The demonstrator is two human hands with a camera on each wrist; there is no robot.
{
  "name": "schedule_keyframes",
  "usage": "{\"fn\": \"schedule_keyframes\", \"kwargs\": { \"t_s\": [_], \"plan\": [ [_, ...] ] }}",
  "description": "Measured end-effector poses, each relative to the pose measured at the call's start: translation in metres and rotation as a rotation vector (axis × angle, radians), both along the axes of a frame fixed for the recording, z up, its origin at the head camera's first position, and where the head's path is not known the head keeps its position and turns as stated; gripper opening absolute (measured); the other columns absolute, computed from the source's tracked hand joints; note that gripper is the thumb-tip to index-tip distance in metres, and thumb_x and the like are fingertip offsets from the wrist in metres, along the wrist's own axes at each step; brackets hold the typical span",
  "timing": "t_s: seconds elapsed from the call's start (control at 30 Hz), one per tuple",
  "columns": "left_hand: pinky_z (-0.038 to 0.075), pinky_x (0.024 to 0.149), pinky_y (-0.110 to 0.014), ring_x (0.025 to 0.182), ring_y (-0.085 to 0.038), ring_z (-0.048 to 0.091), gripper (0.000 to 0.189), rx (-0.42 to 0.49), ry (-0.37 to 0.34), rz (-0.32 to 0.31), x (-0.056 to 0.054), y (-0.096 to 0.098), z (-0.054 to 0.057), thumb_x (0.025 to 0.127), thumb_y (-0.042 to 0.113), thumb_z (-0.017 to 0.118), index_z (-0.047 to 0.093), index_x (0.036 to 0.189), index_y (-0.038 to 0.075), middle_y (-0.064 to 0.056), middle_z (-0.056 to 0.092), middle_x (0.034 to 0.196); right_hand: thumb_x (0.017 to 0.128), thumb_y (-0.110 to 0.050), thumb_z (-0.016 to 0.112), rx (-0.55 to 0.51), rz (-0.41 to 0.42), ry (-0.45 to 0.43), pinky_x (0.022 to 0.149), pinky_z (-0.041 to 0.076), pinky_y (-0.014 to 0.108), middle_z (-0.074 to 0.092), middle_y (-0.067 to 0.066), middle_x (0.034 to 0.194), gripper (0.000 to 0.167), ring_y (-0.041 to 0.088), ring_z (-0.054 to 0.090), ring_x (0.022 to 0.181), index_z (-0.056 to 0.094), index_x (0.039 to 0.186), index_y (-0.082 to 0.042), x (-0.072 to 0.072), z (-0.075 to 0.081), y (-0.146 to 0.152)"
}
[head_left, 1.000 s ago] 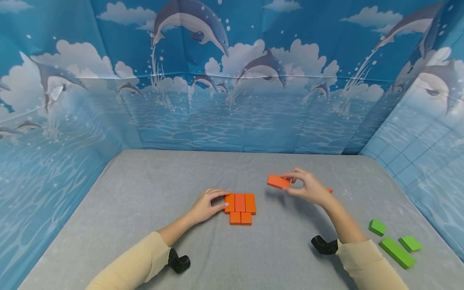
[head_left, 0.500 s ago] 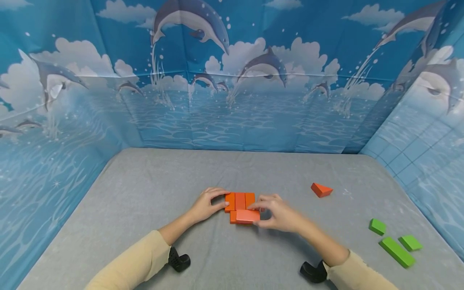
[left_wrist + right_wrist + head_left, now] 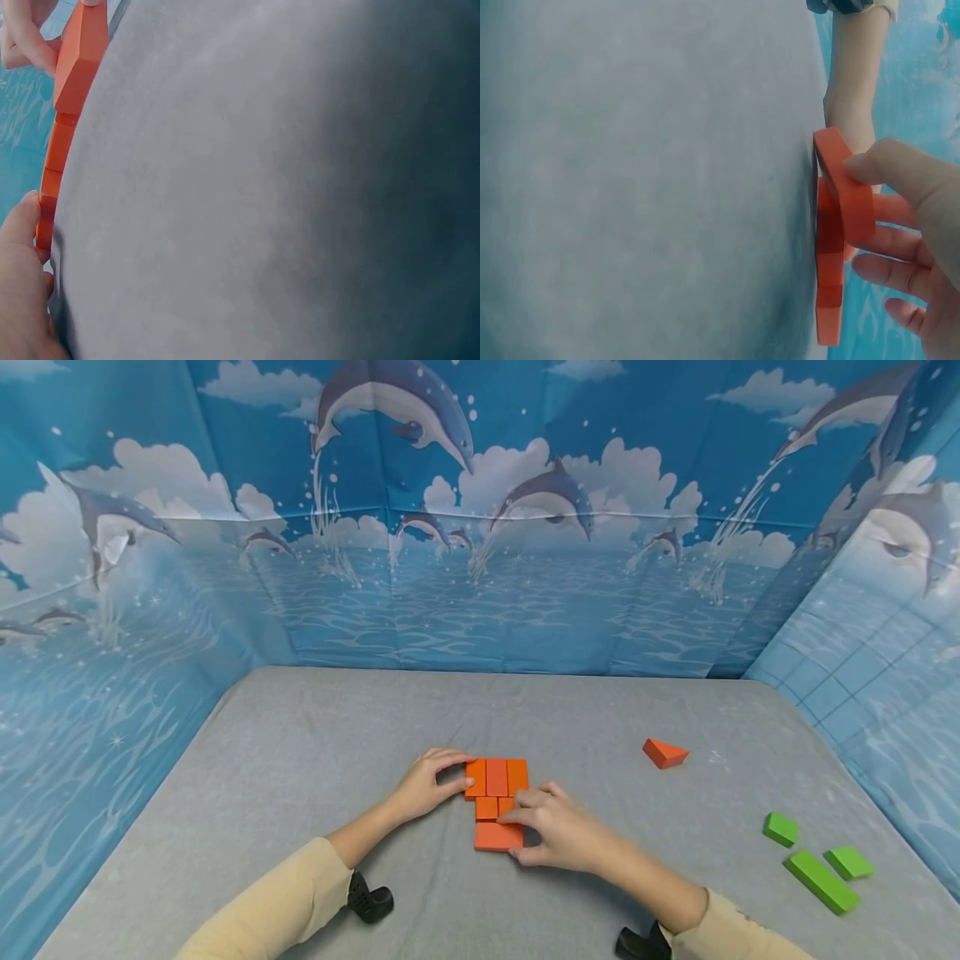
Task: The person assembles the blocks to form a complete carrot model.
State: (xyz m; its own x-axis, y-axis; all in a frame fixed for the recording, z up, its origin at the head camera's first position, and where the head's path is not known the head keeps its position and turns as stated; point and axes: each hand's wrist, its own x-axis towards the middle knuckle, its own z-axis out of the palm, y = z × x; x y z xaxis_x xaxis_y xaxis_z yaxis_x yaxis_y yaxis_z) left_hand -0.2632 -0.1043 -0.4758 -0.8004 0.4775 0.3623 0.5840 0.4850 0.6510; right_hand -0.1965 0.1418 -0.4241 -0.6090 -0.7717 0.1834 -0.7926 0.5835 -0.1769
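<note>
On the grey table, three upright orange blocks (image 3: 497, 777) stand side by side in a row, with two smaller orange blocks (image 3: 487, 808) against their near side. My left hand (image 3: 427, 787) holds the leftmost block of the row between thumb and fingers. Thumb and fingers of my right hand (image 3: 558, 831) pinch a longer orange rectangular block (image 3: 495, 837), lying crosswise at the near side of the two small ones. In the right wrist view this orange block (image 3: 846, 184) looks slightly tilted under the thumb. My right fingers partly cover the right small block.
An orange triangular block (image 3: 664, 753) lies apart toward the back right. Several green blocks (image 3: 821, 882) lie at the table's right side. A blue dolphin-print curtain (image 3: 480, 610) surrounds the grey table (image 3: 337, 718) at the back and sides.
My right hand has carried the long orange block from the back right down to the near side of the small blocks. The triangular block has come fully into view. My left hand has stayed put.
</note>
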Motion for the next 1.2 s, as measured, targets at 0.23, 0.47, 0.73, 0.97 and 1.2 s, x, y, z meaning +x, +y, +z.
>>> {"fn": "schedule_keyframes", "kwargs": {
  "t_s": [0.23, 0.47, 0.73, 0.97, 1.2],
  "plan": [
    [0.036, 0.097, -0.045, 0.113, -0.022, 0.048, 0.037, 0.005, 0.003, -0.002, 0.001, 0.0, 0.001, 0.085, 0.026, 0.065, 0.062, 0.119, 0.012, -0.006, 0.059, 0.12, 0.078, -0.035, 0.069, 0.009, 0.003, 0.06, 0.079, 0.036, 0.031, 0.053, -0.008, 0.086, 0.032, 0.006, 0.047, 0.076, 0.068, 0.104, -0.017, 0.001, -0.001, -0.001],
    [0.036, 0.096, -0.047, 0.113, -0.024, 0.048, 0.037, 0.019, 0.015, -0.009, 0.002, 0.0, 0.002, 0.085, 0.025, 0.066, 0.062, 0.119, 0.01, -0.008, 0.059, 0.12, 0.077, -0.034, 0.07, 0.016, 0.004, 0.1, 0.075, 0.035, 0.029, 0.054, -0.008, 0.086, 0.029, 0.007, 0.05, 0.076, 0.067, 0.102, -0.02, 0.003, -0.003, -0.001],
    [0.036, 0.097, -0.044, 0.114, -0.022, 0.047, 0.037, 0.009, -0.006, -0.004, 0.001, 0.0, 0.0, 0.085, 0.026, 0.065, 0.062, 0.119, 0.012, -0.005, 0.059, 0.121, 0.076, -0.033, 0.071, -0.024, 0.022, 0.177, 0.072, 0.035, 0.028, 0.055, -0.007, 0.089, 0.027, 0.009, 0.052, 0.078, 0.065, 0.101, -0.023, 0.002, -0.011, -0.003],
    [0.036, 0.097, -0.044, 0.114, -0.022, 0.047, 0.037, 0.01, -0.013, 0.003, 0.001, 0.0, 0.0, 0.085, 0.026, 0.065, 0.062, 0.119, 0.013, -0.005, 0.059, 0.121, 0.077, -0.03, 0.071, -0.063, 0.037, 0.198, 0.07, 0.039, 0.028, 0.056, -0.005, 0.089, 0.024, 0.008, 0.05, 0.074, 0.066, 0.098, -0.02, 0.003, -0.015, -0.006],
    [0.036, 0.097, -0.044, 0.114, -0.021, 0.048, 0.036, 0.012, -0.006, 0.002, 0.001, -0.001, -0.001, 0.085, 0.026, 0.066, 0.062, 0.119, 0.013, -0.005, 0.059, 0.121, 0.079, -0.029, 0.069, -0.028, 0.002, 0.115, 0.074, 0.047, 0.038, 0.058, -0.006, 0.093, 0.024, 0.005, 0.051, 0.076, 0.064, 0.1, -0.018, 0.004, -0.014, -0.008]
  ]
}}
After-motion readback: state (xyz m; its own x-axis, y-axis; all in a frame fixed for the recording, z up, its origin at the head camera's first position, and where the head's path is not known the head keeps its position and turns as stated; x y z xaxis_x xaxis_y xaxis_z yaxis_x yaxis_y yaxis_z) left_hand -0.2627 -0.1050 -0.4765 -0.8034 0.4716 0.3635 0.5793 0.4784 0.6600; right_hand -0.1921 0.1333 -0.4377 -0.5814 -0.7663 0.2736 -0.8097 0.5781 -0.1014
